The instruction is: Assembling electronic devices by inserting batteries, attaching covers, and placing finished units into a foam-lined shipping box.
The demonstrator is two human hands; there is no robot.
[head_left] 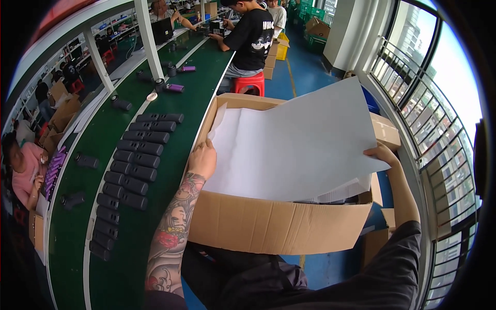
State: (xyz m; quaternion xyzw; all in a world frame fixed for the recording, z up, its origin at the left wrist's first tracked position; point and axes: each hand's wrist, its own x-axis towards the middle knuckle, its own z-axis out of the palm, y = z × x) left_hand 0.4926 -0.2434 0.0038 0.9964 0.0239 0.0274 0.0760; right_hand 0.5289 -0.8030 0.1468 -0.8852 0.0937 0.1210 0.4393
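Pale grey, a flexible rectangular sheet (pixel 320 139) is pinched by the right hand (pixel 381 154) at three o'clock above a brown cardboard box (pixel 279 225); the left hand (pixel 203 159) is curled at nine o'clock, hold unclear. Positioning seems underway; even edge control seems needed next.

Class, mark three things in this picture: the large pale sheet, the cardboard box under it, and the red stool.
Large pale sheet (pixel 315 142), head view: middle of its broad face.
Cardboard box (pixel 274 225), head view: its near wall.
Red stool (pixel 250 81), head view: its seat.
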